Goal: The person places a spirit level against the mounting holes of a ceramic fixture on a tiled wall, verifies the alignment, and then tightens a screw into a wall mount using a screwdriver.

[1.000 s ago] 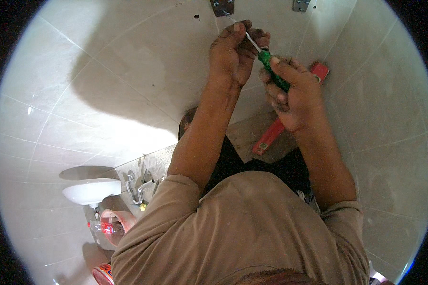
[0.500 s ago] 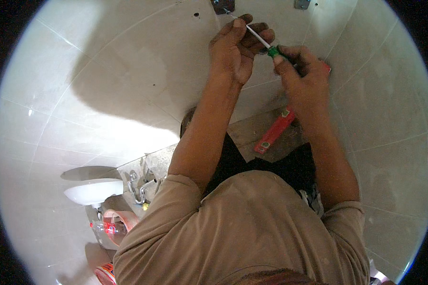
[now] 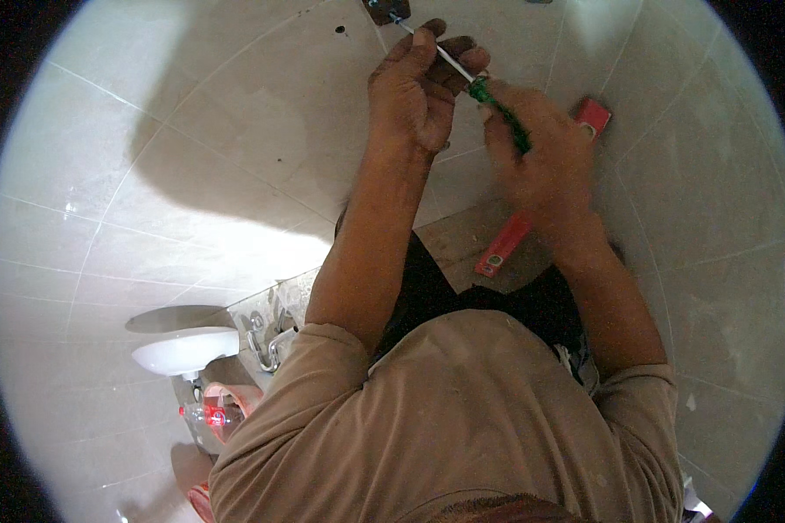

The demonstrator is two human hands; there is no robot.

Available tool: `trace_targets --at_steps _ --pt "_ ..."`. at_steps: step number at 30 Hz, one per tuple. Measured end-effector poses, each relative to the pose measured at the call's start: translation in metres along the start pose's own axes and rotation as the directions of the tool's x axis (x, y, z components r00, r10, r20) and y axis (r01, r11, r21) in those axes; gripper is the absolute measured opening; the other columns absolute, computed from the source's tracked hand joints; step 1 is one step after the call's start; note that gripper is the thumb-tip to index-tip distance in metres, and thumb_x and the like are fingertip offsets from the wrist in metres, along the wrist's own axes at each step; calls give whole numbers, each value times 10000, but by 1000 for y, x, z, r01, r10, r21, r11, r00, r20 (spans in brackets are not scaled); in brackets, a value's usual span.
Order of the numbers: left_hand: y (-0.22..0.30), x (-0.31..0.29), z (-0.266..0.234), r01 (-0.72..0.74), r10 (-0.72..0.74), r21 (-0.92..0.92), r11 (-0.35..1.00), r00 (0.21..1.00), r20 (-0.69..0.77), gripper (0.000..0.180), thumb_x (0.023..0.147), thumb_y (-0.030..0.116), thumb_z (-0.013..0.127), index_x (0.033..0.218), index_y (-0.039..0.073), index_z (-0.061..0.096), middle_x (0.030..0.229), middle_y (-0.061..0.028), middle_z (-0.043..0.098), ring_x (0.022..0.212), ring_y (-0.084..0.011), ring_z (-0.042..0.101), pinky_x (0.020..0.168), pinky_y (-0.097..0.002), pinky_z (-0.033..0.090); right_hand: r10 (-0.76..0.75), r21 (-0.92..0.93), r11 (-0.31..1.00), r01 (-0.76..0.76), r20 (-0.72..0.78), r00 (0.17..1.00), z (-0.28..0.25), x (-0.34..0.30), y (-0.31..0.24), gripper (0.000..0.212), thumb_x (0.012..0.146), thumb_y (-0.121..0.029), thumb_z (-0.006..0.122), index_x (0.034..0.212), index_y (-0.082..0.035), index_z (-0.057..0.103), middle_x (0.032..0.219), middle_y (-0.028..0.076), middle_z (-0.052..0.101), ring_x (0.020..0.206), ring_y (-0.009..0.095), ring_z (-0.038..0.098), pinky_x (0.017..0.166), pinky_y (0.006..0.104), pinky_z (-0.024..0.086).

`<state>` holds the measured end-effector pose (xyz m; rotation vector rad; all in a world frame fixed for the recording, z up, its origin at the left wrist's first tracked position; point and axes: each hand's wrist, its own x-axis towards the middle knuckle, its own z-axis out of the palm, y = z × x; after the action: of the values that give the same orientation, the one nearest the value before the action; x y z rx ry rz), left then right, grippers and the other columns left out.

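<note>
A screwdriver (image 3: 456, 64) with a green handle and a pale shaft slants up and left toward the wall. Its tip meets a screw at a small dark bracket (image 3: 382, 12), cut off by the top edge. My left hand (image 3: 416, 91) steadies the shaft close to the tip, thumb on it and fingers curled behind. Around the green handle my right hand (image 3: 549, 144) is closed, its fingers smeared by motion. Behind that hand a red spirit level (image 3: 502, 247) stands slanted, its middle hidden.
Tiled wall (image 3: 262, 113) spreads ahead, with a dark drilled hole (image 3: 340, 30) left of the bracket. At lower left are a white washbasin (image 3: 187, 350), a chrome pipe trap (image 3: 270, 353), a pinkish bucket (image 3: 251, 399) and a clear bottle with a red label (image 3: 215, 417).
My right hand has turned on the handle, showing more of the green grip. The view has shifted slightly, so the bracket sits nearer the top left. My left hand keeps its hold on the shaft.
</note>
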<state>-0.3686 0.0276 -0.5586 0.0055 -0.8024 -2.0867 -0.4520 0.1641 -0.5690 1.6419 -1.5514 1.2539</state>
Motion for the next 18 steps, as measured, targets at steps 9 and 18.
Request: trace_targets --at_steps 9,18 --pt "-1 8 -11 -98 98 2 995 993 -63 241 990 121 580 1157 -49 540 937 -169 675 859 -319 704 865 -465 596 446 352 804 -479 176 878 0 8 -25 221 947 -156 648 1129 -33 657 928 76 702 701 188 666 561 300 507" --pt "-6 4 -10 -87 83 41 995 993 84 238 998 123 566 1170 -40 549 1006 -171 671 890 -294 700 841 -438 578 -50 -58 997 55 93 994 -6 8 -12 302 947 -179 655 1197 -16 608 910 82 669 651 161 630 490 278 462"
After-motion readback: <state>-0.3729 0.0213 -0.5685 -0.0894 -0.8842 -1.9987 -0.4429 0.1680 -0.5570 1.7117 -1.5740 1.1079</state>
